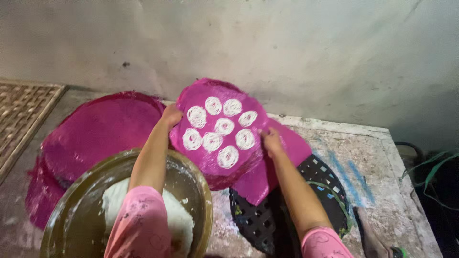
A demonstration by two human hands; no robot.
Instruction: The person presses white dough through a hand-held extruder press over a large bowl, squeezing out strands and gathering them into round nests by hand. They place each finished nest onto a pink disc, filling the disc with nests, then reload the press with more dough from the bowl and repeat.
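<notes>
Rough grey plaster rises behind a worn stone slab (377,157) streaked with blue marks, and on it I hold up a round pink sheet (217,129) tilted toward me. My left hand (170,116) pinches its left edge, fingers closed on the rim; my right hand (271,142) presses flat against its right side, fingers spread rather than curled, so I cannot tell whether they grip or merely rest. Between my hands lie eight white noodle coils (219,128) — thin strands wound into small rounds, spaced apart across the sheet's face.

Under my right hand a second pink sheet (267,179) pokes out, lying on a black perforated tray (263,220) that reaches toward me beneath my right forearm. Left of my left hand a stack of bare pink sheets (91,138) sits on the slab. Beneath my left forearm, close to my body, stands a wide olive-brown bowl (76,215) with white dough (179,220) inside — floury smears along its wall. A woven cane mat (21,110) lies far off to the left. Both sleeves are pink.
</notes>
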